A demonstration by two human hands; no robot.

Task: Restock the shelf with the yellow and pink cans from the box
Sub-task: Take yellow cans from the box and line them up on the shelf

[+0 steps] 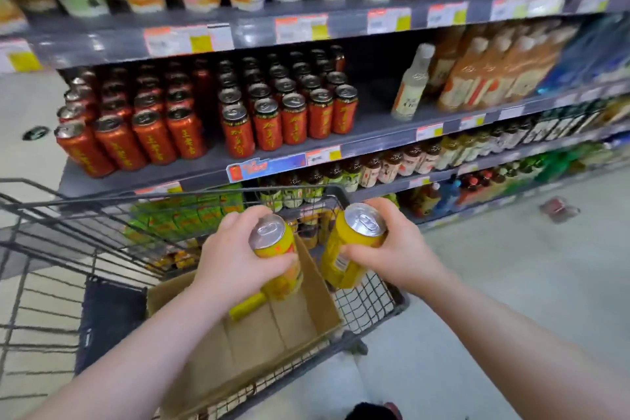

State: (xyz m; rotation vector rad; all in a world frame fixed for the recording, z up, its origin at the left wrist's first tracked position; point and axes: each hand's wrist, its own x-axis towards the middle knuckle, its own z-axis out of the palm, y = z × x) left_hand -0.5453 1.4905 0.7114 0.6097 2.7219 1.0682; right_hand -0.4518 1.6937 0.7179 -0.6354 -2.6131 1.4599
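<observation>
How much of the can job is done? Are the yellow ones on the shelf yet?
Not yet. Done: nothing yellow stands on the shelf beside the red cans; that gap is bare. In hand: the left hand grips one yellow can, the right hand another yellow can, above the box. Left: shelving both, plus a third yellow can lying in the box. No pink cans show in the box.

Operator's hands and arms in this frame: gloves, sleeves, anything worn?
Left hand and right hand: no gloves, rings or watch visible. Forearms are unsleeved up to the frame edge, with no wristbands or markings in view.
</observation>
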